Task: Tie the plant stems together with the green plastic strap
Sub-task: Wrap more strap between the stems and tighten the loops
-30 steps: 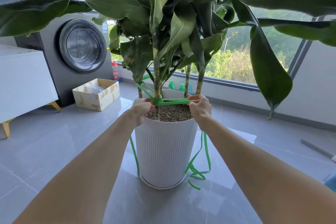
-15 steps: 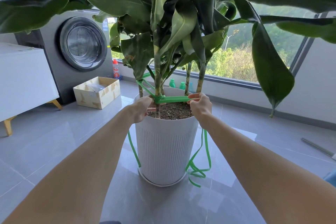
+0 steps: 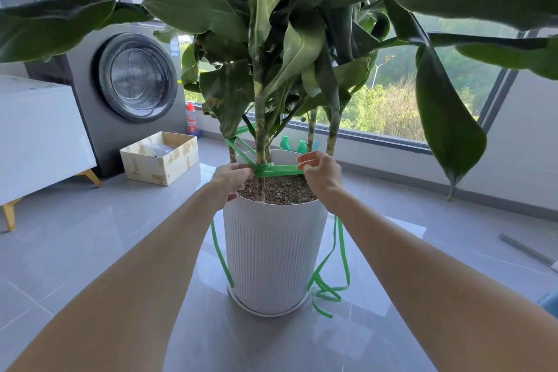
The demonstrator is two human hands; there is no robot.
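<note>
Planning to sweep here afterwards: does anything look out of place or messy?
The green plastic strap trails down both sides of the white pot; its right tail lies in a loose tangle on the floor. A grey rod also lies there, far right.

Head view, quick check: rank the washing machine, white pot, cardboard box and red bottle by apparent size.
Largest to smallest:
1. washing machine
2. white pot, enlarged by being nearest the camera
3. cardboard box
4. red bottle
</note>
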